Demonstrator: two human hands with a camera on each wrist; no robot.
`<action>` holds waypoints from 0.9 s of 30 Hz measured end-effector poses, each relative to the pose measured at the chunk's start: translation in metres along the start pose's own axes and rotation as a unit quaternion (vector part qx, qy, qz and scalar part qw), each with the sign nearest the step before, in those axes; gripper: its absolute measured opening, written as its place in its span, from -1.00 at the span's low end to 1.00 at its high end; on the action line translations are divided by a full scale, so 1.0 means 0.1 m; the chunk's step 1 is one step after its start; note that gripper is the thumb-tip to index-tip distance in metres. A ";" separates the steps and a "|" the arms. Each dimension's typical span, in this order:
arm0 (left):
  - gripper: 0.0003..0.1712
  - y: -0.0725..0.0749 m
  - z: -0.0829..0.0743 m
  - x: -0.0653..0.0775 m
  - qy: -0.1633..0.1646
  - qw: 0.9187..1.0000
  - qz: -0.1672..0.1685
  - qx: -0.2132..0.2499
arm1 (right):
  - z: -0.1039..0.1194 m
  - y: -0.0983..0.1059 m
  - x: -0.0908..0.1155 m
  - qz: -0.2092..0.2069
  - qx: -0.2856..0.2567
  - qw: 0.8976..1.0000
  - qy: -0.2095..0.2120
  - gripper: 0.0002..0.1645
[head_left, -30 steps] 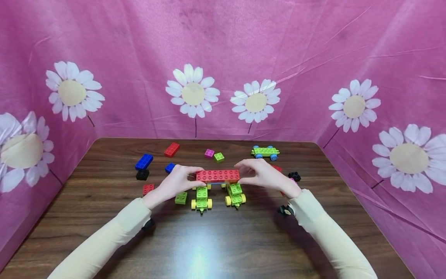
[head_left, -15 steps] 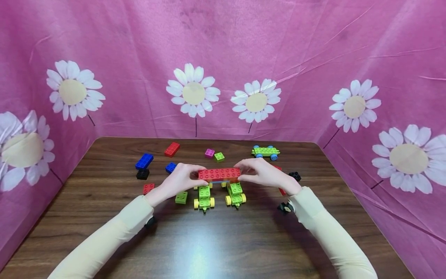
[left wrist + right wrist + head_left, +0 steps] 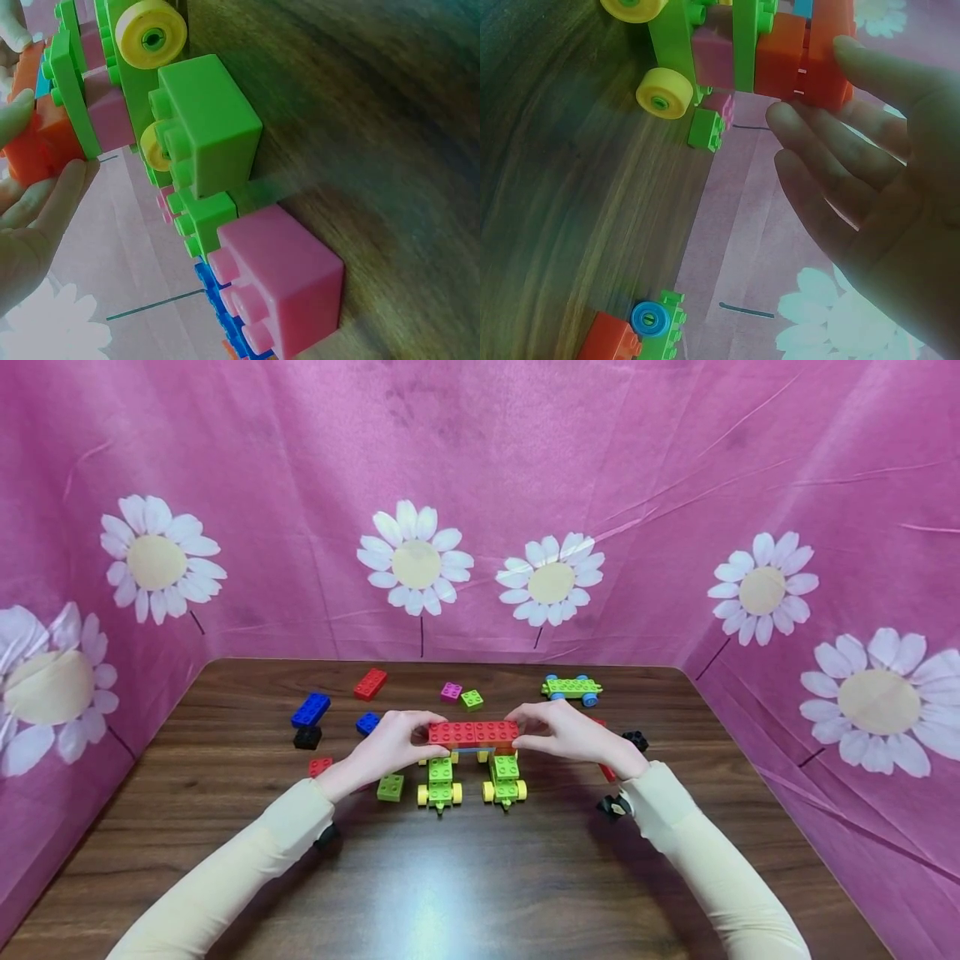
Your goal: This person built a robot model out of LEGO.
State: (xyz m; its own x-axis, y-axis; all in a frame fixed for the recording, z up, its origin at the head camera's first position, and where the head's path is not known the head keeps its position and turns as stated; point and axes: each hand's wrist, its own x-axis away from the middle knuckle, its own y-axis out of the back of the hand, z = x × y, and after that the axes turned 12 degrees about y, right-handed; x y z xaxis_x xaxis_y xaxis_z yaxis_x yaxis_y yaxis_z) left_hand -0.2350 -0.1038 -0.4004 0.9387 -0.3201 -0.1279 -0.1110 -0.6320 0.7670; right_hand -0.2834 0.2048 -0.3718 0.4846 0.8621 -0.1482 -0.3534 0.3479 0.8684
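Two red bricks (image 3: 474,734) lie end to end as a row across two lime-green wheeled bases (image 3: 440,791) with yellow wheels. My left hand (image 3: 393,742) pinches the row's left end; my right hand (image 3: 564,735) holds its right end between thumb and fingers. A blue piece (image 3: 802,8) shows under the top row, beside a lower red brick (image 3: 778,56). In the right wrist view, a green plate (image 3: 744,56) and a pink brick (image 3: 713,58) come between that lower brick and a wheeled base. The second base (image 3: 506,789) stands parallel to the first.
A green brick (image 3: 390,787) stands just left of the bases. Blue (image 3: 311,709), black (image 3: 307,737) and red bricks (image 3: 371,684) lie farther left. Behind are small pink (image 3: 451,692) and green bricks (image 3: 472,699), plus a green base with blue wheels (image 3: 572,687).
Both hands have shifted the red row and left wheeled base slightly right. The right wheeled base has turned straighter. Both hands keep their hold.
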 end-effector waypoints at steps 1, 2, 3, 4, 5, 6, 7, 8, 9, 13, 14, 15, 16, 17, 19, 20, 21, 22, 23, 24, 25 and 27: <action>-0.42 0.00 0.01 0.00 -0.002 1.000 0.003 0.002 | 0.00 0.00 0.00 0.000 -0.002 1.000 -0.002 -0.57; -0.42 0.00 0.01 0.00 -0.007 1.000 0.005 0.005 | 0.00 0.00 0.00 0.000 -0.003 1.000 -0.003 -0.57; -0.43 0.01 0.02 0.01 -0.015 1.000 0.005 0.005 | 0.00 0.00 0.00 0.000 -0.002 1.000 -0.004 -0.57; -0.44 0.01 0.03 0.01 -0.019 1.000 0.007 0.008 | 0.00 0.00 0.00 -0.001 -0.001 1.000 -0.004 -0.57; -0.46 0.01 0.04 0.02 -0.022 1.000 0.009 0.010 | 0.00 0.00 0.00 -0.001 0.002 1.000 -0.003 -0.57; -0.49 0.02 0.04 0.02 -0.024 1.000 0.009 0.013 | 0.00 -0.01 -0.01 -0.002 0.006 1.000 -0.002 -0.57; -0.52 0.02 0.05 0.02 -0.025 1.000 0.009 0.015 | 0.00 -0.01 -0.01 -0.003 0.011 1.000 -0.001 -0.57; -0.54 0.02 0.05 0.02 -0.026 1.000 0.006 0.013 | 0.00 -0.01 -0.01 -0.004 0.016 1.000 0.001 -0.57; -0.55 0.03 0.05 0.02 -0.024 1.000 0.004 0.010 | 0.00 -0.01 -0.01 -0.006 0.021 1.000 0.002 -0.56; -0.55 0.03 0.05 -0.01 -0.023 1.000 -0.006 -0.005 | 0.02 -0.01 -0.02 -0.013 0.040 0.999 0.009 -0.56; -0.55 0.03 0.05 -0.01 -0.023 1.000 -0.007 -0.008 | 0.02 -0.01 -0.02 -0.014 0.046 0.999 0.011 -0.55; -0.54 0.03 0.05 -0.02 -0.023 1.000 -0.004 -0.009 | 0.03 -0.02 -0.02 -0.016 0.051 0.998 0.013 -0.55; -0.53 0.04 0.05 -0.02 -0.023 1.000 -0.003 -0.010 | 0.03 -0.02 -0.03 -0.018 0.057 0.998 0.014 -0.55; -0.52 0.04 0.05 -0.02 -0.022 1.000 0.000 -0.011 | 0.04 -0.02 -0.03 -0.020 0.062 0.998 0.015 -0.55; -0.50 0.06 0.06 -0.02 -0.021 1.000 0.011 -0.007 | 0.05 -0.02 -0.03 -0.023 0.071 0.997 0.018 -0.56; -0.49 0.07 0.06 -0.02 -0.021 1.000 0.017 -0.005 | 0.05 -0.02 -0.04 -0.025 0.073 0.997 0.019 -0.56; -0.48 0.09 0.06 -0.02 -0.018 1.000 0.025 -0.003 | 0.05 -0.03 -0.04 -0.027 0.075 0.997 0.020 -0.56; -0.47 0.10 0.06 -0.03 -0.017 0.999 0.032 -0.002 | 0.05 -0.03 -0.04 -0.029 0.078 0.996 0.021 -0.56; -0.47 0.12 0.06 -0.03 -0.014 0.999 0.040 0.001 | 0.05 -0.03 -0.04 -0.030 0.078 0.996 0.021 -0.56; -0.46 0.13 0.06 -0.03 -0.012 0.999 0.049 0.004 | 0.05 -0.03 -0.04 -0.030 0.079 0.996 0.021 -0.57; -0.47 0.14 0.05 -0.04 -0.010 0.998 0.056 0.006 | 0.06 -0.03 -0.05 -0.031 0.079 0.996 0.021 -0.57; -0.48 0.16 0.05 -0.05 -0.002 0.998 0.067 0.009 | 0.06 -0.03 -0.05 -0.030 0.081 0.996 0.021 -0.56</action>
State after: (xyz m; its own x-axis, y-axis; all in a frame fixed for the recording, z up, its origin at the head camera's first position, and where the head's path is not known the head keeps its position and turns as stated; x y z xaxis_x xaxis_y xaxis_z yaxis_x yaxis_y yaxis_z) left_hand -0.2429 -0.1158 -0.3906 0.9134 -0.4061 -0.0278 -0.2414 -0.5954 0.7664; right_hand -0.2803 0.1974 -0.3708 0.4664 0.8573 -0.2178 -0.1902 0.3377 0.9218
